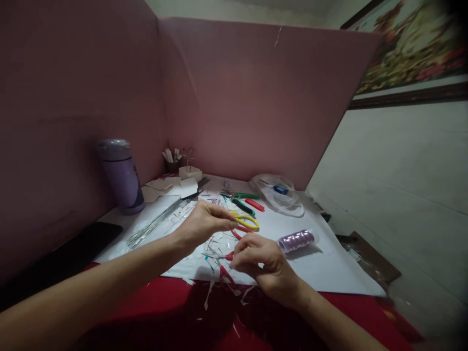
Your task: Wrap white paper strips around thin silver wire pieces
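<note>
My left hand (204, 224) is raised over the middle of the table, thumb and fingertips pinched together. Whatever lies in that pinch is too fine to make out. Just beyond its fingertips is a tool with yellow looped handles (252, 224). My right hand (261, 258) is closed too, lower and to the right, fingers curled toward the thumb; its contents are hidden. Red-handled scissors (227, 257) show beside its fingertips, blades pointing left; I cannot tell whether the fingers touch them. Thin scraps and bits of wire (210, 243) lie beneath both hands.
A purple thread spool (298, 241) lies right of my right hand. Green-handled pliers (243, 207), a red bar-shaped object (255, 204) and a clear plastic bag (281, 195) are farther back. At left are a bundle of wires (151, 226) and a purple tumbler (122, 178). Pink panels (256, 97) enclose the back.
</note>
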Demonstrator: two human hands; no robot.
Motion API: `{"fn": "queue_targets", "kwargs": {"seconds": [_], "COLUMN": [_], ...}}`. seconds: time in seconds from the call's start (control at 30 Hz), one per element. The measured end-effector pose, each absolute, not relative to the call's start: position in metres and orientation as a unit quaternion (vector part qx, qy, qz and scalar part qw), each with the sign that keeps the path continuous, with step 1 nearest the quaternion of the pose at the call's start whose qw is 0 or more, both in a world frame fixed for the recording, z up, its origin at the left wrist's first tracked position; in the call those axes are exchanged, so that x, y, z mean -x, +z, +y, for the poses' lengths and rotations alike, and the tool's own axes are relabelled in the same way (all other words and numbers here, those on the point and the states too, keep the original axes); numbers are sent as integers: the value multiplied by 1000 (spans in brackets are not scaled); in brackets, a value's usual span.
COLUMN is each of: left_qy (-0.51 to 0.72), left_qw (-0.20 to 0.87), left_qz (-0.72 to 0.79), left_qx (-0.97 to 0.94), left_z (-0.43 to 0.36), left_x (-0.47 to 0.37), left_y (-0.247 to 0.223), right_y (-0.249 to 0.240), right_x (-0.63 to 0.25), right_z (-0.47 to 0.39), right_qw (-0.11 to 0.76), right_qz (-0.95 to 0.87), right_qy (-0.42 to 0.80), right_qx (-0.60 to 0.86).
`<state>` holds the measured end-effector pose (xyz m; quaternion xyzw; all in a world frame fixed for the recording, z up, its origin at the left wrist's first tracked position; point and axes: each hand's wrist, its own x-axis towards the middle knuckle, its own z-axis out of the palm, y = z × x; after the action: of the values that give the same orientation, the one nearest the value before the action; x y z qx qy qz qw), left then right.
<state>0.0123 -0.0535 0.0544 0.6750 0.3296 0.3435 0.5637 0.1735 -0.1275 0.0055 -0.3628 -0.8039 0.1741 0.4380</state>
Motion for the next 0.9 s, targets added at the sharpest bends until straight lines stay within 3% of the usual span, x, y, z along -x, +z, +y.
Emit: {"fn": "queue_targets", "kwargs": {"seconds": [0.13,0.23,0.33,0.5,0.57,0.67,0.77,0.9], "left_qy": [309,309,320,310,311,284,220,440], "left_qw": [590,602,593,539,512,499,484,213], "left_qz": [350,365,380,343,338,375,433,371], "left_qx": [-658,-640,-633,-704,-726,-728,-728,-790], "left_z": [-49,-46,-38,-29,-27,-21,-16,-31], "left_x": [-17,-20,-23,-28,-26,-17,-3,6], "left_y": [42,36,36,42,43,42,41,49], "right_y": [7,8,11,12,12,16,24,27], "right_x": [-177,-186,-196,-204,-206,-210,-212,-207], "right_z": [-125,-121,-118,-115,-113,-113,-116,-118], "right_qw": [602,613,535,275,248,285,366,484], "right_qz": [-657,-607,-676,-842,-850,-842,-814,-706], "right_qy": [290,367,317,50,-12,-33,22,191], "right_qx": [349,349,396,462,464,457,449,481]}}
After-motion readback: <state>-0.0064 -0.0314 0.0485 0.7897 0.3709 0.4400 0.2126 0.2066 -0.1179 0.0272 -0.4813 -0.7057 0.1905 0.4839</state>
